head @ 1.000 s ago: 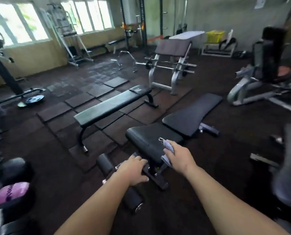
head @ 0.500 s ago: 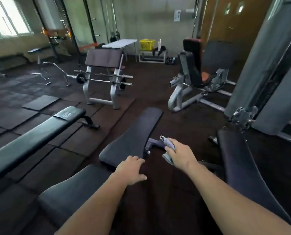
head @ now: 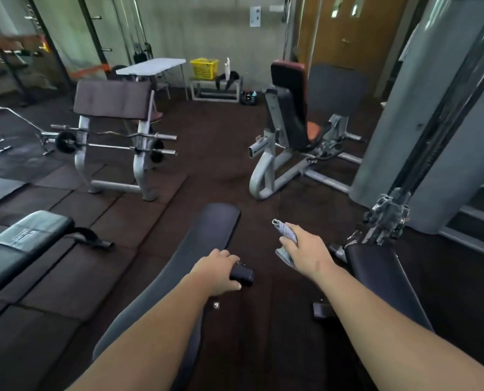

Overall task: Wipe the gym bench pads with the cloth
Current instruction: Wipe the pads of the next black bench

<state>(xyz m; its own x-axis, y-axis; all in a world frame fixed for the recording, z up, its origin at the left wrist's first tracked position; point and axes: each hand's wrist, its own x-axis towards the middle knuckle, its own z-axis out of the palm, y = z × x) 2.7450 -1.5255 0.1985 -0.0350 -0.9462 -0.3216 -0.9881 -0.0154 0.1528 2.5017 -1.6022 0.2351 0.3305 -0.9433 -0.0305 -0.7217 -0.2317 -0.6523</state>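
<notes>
Hovering off the surface at 3 o'clock of the bench pad (head: 206, 244), the cloth (head: 286, 233) sits bunched in curled fingers of the right hand (head: 310, 251) while fingers of the left hand (head: 216, 270) curl round a dark handle (head: 243, 275), so wiping seems not yet begun.

Bare left grip (head: 218, 273), bare right grip (head: 310, 255), two bare forearms, bare wrists
</notes>
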